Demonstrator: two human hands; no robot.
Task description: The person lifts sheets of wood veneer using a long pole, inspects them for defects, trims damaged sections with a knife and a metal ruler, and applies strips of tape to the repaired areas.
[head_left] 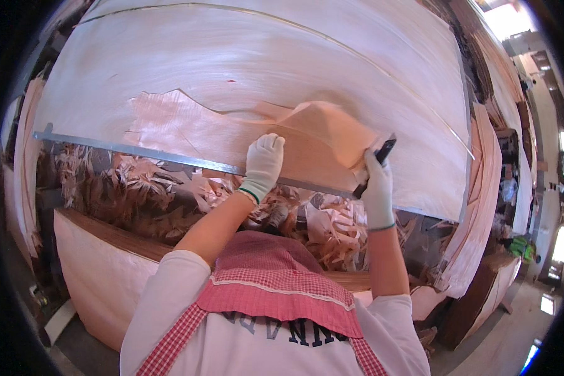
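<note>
A torn, pinkish-brown piece of wood veneer lies over a broad pale veneer sheet, its right part raised in a curved fold. My left hand, in a white glove with a green cuff, rests closed on the piece near the front edge. Whether its curled fingers pinch the veneer is hidden. My right hand, gloved too, is wrapped round a dark tool at the right end of the fold. One black end sticks out above the fingers and another dark part shows below; its exact kind is unclear.
A metal strip runs along the front edge of the sheet. Torn veneer scraps heap up between that edge and my apron. A thin pale strip curves across the sheet. Stacked veneer stands at the near left, with hanging veneer strips at right.
</note>
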